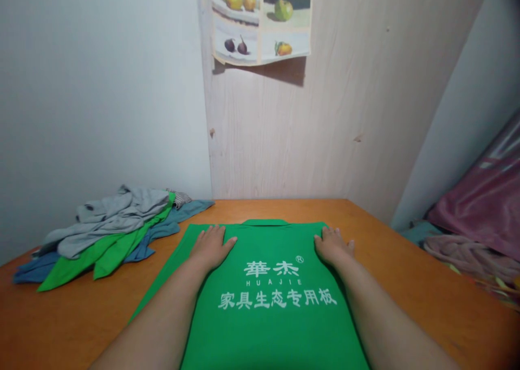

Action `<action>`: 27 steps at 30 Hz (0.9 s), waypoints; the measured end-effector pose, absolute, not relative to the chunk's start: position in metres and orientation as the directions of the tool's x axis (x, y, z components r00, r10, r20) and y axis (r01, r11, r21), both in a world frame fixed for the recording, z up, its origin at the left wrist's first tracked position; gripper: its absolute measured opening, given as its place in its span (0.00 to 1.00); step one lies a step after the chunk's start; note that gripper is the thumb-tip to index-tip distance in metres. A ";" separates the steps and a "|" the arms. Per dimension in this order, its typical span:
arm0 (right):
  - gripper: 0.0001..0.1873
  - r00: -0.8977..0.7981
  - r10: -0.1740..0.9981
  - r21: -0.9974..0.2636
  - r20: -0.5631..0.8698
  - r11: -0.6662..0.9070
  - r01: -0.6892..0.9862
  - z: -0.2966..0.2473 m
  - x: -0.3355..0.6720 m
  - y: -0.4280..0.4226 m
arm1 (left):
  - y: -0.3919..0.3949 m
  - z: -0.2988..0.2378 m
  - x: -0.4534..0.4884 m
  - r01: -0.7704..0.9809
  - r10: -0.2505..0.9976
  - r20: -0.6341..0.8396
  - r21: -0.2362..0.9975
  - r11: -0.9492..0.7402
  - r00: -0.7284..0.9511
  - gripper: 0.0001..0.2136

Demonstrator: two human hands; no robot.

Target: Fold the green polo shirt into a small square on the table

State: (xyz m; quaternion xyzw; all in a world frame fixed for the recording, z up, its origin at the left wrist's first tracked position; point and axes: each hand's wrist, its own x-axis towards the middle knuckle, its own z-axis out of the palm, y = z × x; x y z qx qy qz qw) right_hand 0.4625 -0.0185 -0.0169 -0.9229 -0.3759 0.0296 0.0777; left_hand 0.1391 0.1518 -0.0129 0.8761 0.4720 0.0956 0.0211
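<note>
Green printed shirt (276, 335): is lying flat, lettering up, on the orange tabletop (368, 226), near middle; its body is looking smooth, no crosswise fold showing.
Left hand (209, 248): is resting palm-down, fingers loosely open, at the shirt's far left corner, gripping nothing.
Right hand (335, 246): is mirroring this, far right.
Garment heap (111, 215): is lying crumpled, left, remaining unflattened.

So the green shirt (268, 329) is laid out pretty much flat on the orange-brown table (406, 294), collar (264, 223) pointing at the far edge and stopping a bit short of it. Top right corner of the shirt sits near the table's far right corner. Big white print (278, 284) across it, Chinese characters plus "HUAJIE", and it's right way up. Fabric's really smooth, bottom end runs out of view tho.
</note>
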 end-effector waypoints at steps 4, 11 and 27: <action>0.36 0.639 0.768 -0.179 0.047 -0.623 0.762 -0.014 0.451 -0.014 | 0.140 -0.006 0.149 0.758 0.770 0.268 0.170 -0.629 0.579 0.28; 0.41 0.272 0.961 -0.230 0.047 -0.255 0.939 -0.013 0.411 -0.012 | 0.117 -0.007 0.168 0.561 0.614 0.149 0.283 -0.778 0.775 0.34; 0.41 0.216 0.976 -0.217 0.021 -0.207 0.954 -0.003 0.387 -0.018 | 0.096 0.000 0.175 0.566 0.600 0.079 0.255 -0.784 0.796 0.34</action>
